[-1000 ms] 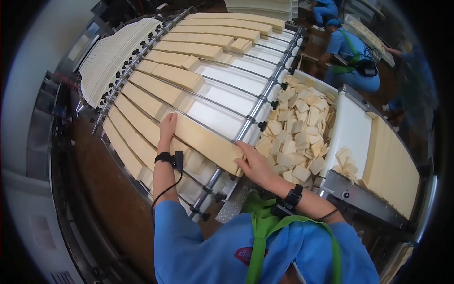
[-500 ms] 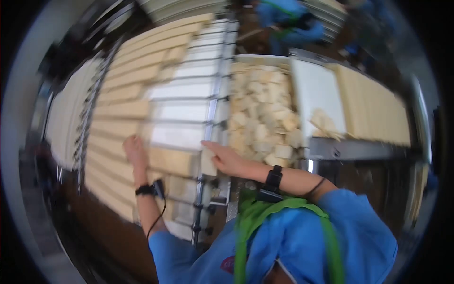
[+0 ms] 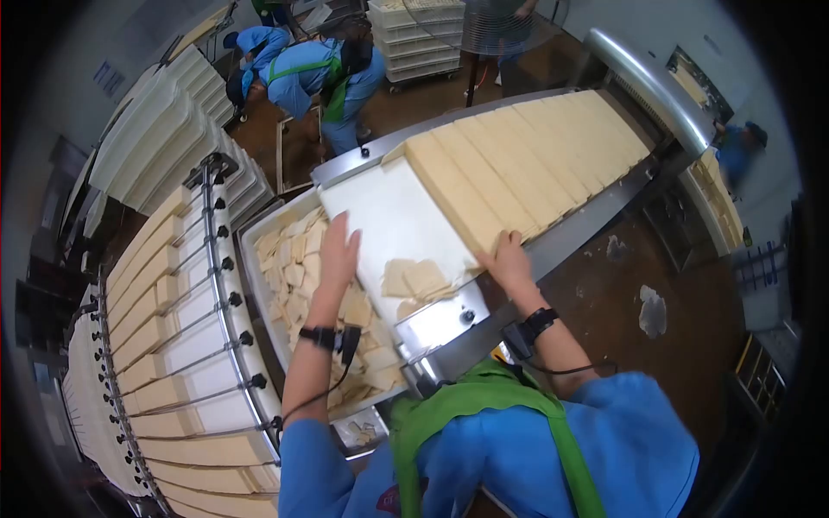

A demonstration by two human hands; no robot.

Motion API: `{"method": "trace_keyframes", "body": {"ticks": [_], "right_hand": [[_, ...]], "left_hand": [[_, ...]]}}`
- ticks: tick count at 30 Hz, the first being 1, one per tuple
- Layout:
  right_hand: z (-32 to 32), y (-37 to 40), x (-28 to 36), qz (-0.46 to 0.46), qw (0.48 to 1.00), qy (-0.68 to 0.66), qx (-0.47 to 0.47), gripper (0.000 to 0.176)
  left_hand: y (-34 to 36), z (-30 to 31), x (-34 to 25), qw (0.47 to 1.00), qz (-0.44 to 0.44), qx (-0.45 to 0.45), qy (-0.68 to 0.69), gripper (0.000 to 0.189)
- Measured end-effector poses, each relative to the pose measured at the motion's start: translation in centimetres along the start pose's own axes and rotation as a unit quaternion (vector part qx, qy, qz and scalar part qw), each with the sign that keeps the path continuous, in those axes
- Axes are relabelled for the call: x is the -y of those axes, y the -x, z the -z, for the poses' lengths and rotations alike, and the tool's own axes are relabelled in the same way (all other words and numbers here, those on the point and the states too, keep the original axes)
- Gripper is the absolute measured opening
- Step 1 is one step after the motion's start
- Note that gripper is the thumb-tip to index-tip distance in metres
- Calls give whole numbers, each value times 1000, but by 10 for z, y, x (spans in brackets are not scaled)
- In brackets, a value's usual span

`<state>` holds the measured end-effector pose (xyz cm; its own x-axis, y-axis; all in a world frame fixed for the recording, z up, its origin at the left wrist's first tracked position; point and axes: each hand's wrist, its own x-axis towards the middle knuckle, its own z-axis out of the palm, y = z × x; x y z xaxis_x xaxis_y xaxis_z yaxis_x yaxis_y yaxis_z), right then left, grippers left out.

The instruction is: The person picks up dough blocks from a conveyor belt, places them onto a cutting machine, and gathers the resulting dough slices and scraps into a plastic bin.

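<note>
On the right, a conveyor carries a long row of overlapping pale yellow sheets (image 3: 518,164). My right hand (image 3: 508,259) touches the near front corner of the first sheet, thumb and fingers pressed onto its edge. My left hand (image 3: 340,249) is over the left edge of the white belt (image 3: 384,203), fingers stretched and holding nothing. Several loose square pieces (image 3: 417,279) lie at the belt's near end. Below my left hand stands a white bin (image 3: 250,237) full of small pale pieces (image 3: 298,259).
At the left, a rack with metal rods (image 3: 226,298) holds long yellow strips (image 3: 142,337) in lanes. Stacked white trays (image 3: 155,142) stand behind it. Two bent-over people (image 3: 302,78) are beyond the bin, near another tray stack (image 3: 414,39). A metal roller cover (image 3: 652,86) is at the far right.
The view has swung right, from the rodded rack to the conveyor. Both hands have left the strips on the rack; my right hand is now at the sheet row, my left over the belt edge.
</note>
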<state>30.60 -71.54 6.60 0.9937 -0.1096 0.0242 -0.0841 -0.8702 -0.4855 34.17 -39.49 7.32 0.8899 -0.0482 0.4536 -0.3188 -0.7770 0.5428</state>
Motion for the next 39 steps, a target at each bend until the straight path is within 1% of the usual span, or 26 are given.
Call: {"method": "trace_keyframes", "body": {"ticks": [3, 5, 6, 8, 11, 13, 14, 16, 17, 19, 20, 21, 22, 23, 24, 25, 26, 29, 31, 32, 33, 34, 35, 37, 38, 39], "right_hand": [[-3, -12, 1, -12, 1000, -12, 4, 53], [0, -11, 2, 2, 1000, -13, 7, 53], [-6, -12, -6, 24, 999, -35, -6, 55], [6, -12, 3, 13, 1000, -20, 18, 54], [6, -14, -3, 28, 999, -32, 16, 55], [4, -12, -7, 35, 999, -30, 18, 55], [2, -14, -9, 46, 998, -24, 21, 55], [-1, -20, -14, 86, 995, -16, 42, 55], [0, -25, -15, 107, 991, -20, 81, 55], [9, -31, -8, 169, 975, -26, 144, 60], [6, -35, -10, 224, 965, -40, 134, 66], [1, -41, -11, 277, 952, -56, 118, 73], [-3, -48, -9, 249, 956, -44, 147, 85], [-7, -52, -1, 230, 956, -36, 177, 86], [-11, -56, 9, 209, 956, -24, 206, 87], [-17, -61, 20, 188, 954, -11, 232, 88], [-29, -60, 28, 217, 953, -24, 210, 88], [-33, -21, 101, 366, 921, -61, 114, 87], [-32, 24, 160, 422, 881, -139, 164, 91], [-33, 47, 188, 451, 852, -185, 194, 93], [-31, 72, 217, 429, 840, -217, 253, 89], [-35, 99, 241, 402, 829, -268, 283, 80], [-40, 124, 264, 370, 816, -317, 312, 72], [-60, 166, 299, 352, 814, -317, 335, 61], [-70, 185, 314, 340, 815, -316, 347, 56], [-77, 200, 327, 349, 811, -330, 335, 53]], "left_hand": [[-78, -86, -16, 997, -71, 39, -12, 42], [-128, -124, -33, 994, -27, 105, -15, 35], [-150, -149, -30, 993, -33, 105, -43, 36], [-178, -194, -12, 988, -43, 107, -102, 39], [-194, -200, -28, 977, 53, 141, -152, 45], [-200, -189, -39, 959, 69, 208, -182, 49], [-202, -177, -41, 947, 86, 237, -199, 51], [-196, -153, -37, 929, 150, 247, -230, 50], [-183, -135, -28, 917, 187, 254, -244, 49], [-145, -89, -7, 908, 264, 215, -243, 51], [-127, -67, 3, 904, 295, 193, -243, 52], [-102, -48, 18, 920, 294, 163, -201, 51], [-70, -32, 34, 935, 290, 131, -159, 50], [-39, -19, 44, 948, 280, 98, -116, 50], [-8, -14, 44, 948, 318, 8, 8, 48], [22, -12, 39, 926, 342, -87, 132, 47], [47, -4, 37, 883, 353, -181, 251, 46], [113, 73, 32, 869, 354, -343, 29, 35], [153, 156, 20, 756, 363, -487, 243, 20], [176, 200, 18, 771, 445, -456, 17, 14], [217, 230, 51, 772, 395, -498, -13, 23], [245, 262, 63, 786, 359, -503, -4, 30], [285, 288, 94, 792, 369, -485, 35, 34], [342, 320, 147, 812, 397, -425, -44, 39], [350, 334, 155, 818, 464, -307, -148, 42], [349, 350, 160, 801, 515, -179, -247, 44]]}}
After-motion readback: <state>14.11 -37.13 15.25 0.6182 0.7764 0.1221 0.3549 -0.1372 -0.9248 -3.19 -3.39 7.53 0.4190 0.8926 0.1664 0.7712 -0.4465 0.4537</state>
